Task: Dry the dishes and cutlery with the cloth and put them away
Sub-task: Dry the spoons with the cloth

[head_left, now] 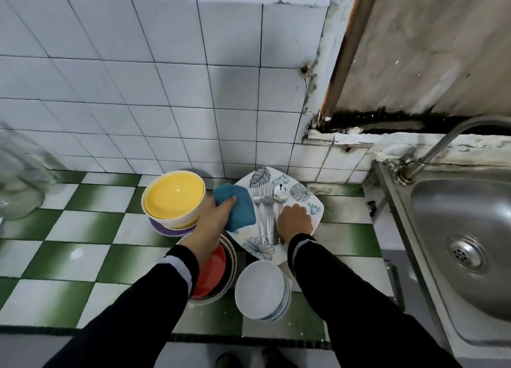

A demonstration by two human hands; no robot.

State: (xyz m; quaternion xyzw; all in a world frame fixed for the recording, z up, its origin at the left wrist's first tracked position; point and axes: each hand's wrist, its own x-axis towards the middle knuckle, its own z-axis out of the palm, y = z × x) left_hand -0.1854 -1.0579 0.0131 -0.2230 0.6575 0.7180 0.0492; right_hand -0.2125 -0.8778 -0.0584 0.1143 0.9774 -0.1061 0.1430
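A folded blue cloth (237, 207) rests on the left part of a square, leaf-printed plate (293, 185), gripped by the left hand (214, 218). The cutlery (266, 210) (forks and a spoon) lies side by side along the plate's middle, heads toward the wall. To the left, a yellow bowl (174, 196) sits stacked in a purple bowl (166, 229); nearer stand a red bowl (211, 271), nested in a larger one, and stacked white bowls (260, 287)

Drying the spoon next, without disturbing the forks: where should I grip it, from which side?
Pinch the spoon by its handle from the right, where the right hand is. It lies flat on the plate, bowl toward the wall, forks close on its left, so only the right side looks open. The left hand holds the cloth.
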